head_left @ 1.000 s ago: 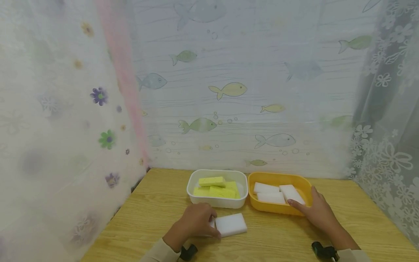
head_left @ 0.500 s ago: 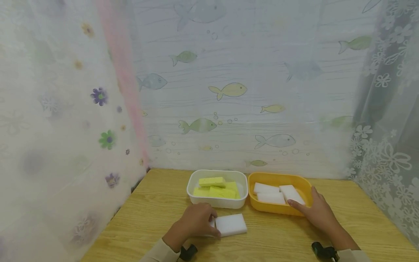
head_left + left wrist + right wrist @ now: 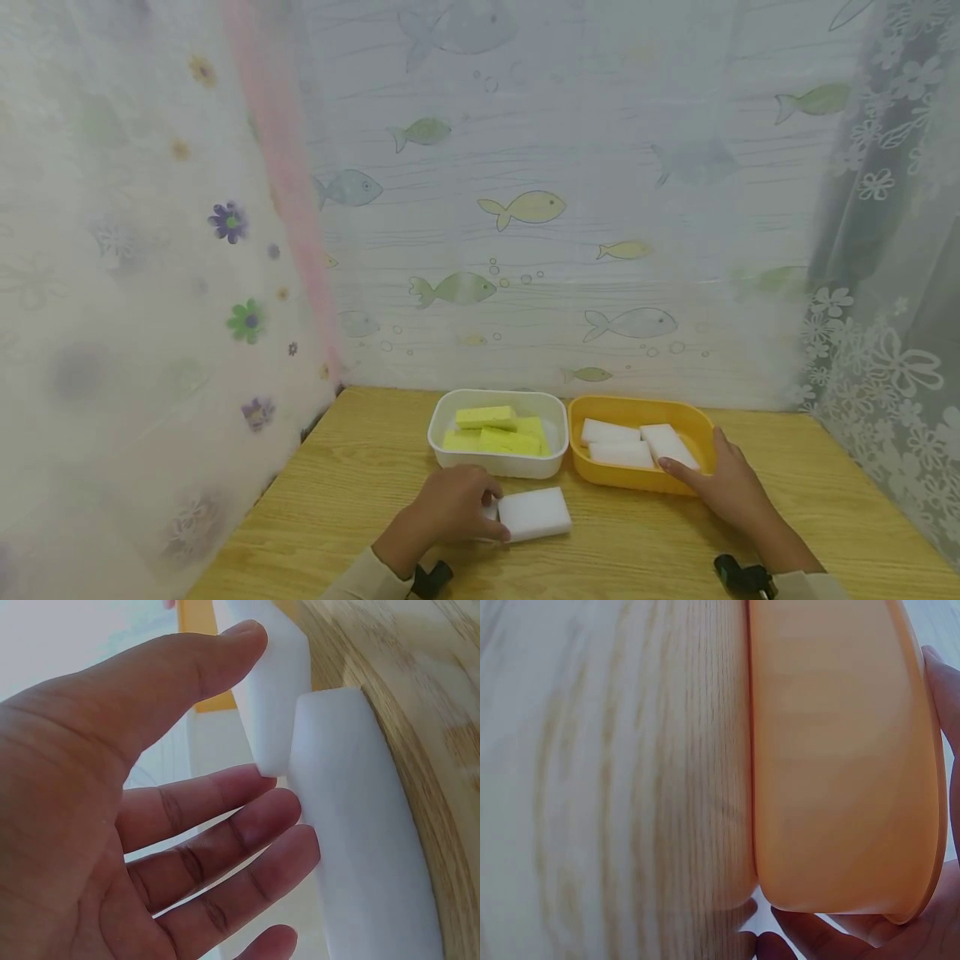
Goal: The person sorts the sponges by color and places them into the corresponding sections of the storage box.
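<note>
Wooden desk [image 3: 360, 492]: left hand [image 3: 450, 508] pinches the white sponge [image 3: 534, 514] lying rightward, long axis sideways; right hand [image 3: 731, 487] grips the orange tub [image 3: 633, 479].

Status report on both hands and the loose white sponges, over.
Left hand pinching a white sponge on the table, a second one beneath. Right hand grips the orange tub rim. Nothing blocking the tub.

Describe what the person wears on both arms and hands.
Both hands are bare: no gloves, no rings visible on the left hand or the right hand. Each forearm is covered by a light beige long sleeve, the left sleeve and the right sleeve, ending at the wrist. A small black device is worn at each wrist, left and right.
</note>
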Demonstrator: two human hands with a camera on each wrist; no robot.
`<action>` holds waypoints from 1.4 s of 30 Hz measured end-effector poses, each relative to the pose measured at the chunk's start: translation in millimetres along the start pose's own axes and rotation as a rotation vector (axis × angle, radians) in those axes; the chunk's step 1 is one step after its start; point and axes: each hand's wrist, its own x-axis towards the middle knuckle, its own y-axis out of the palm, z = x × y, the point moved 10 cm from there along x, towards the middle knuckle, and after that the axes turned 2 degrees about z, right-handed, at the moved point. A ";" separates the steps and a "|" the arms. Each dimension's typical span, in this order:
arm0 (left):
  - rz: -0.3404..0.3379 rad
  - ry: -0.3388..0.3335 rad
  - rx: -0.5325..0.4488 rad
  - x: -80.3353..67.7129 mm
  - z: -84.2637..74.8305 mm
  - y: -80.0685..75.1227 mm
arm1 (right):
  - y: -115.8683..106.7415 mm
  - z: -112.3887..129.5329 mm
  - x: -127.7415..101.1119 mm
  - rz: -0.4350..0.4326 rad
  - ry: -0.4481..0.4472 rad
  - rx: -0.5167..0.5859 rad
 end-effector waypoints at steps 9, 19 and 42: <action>-0.006 0.012 -0.006 -0.5 -0.4 -1.2 | 1.8 0.5 -2.7 0.011 0.000 0.013; -0.015 0.020 0.003 -1.2 -1.0 -2.4 | 1.2 0.7 -1.3 0.009 0.009 0.009; -0.026 0.032 0.024 -2.9 -10.2 -9.4 | 0.8 -0.1 0.2 -0.004 -0.004 -0.004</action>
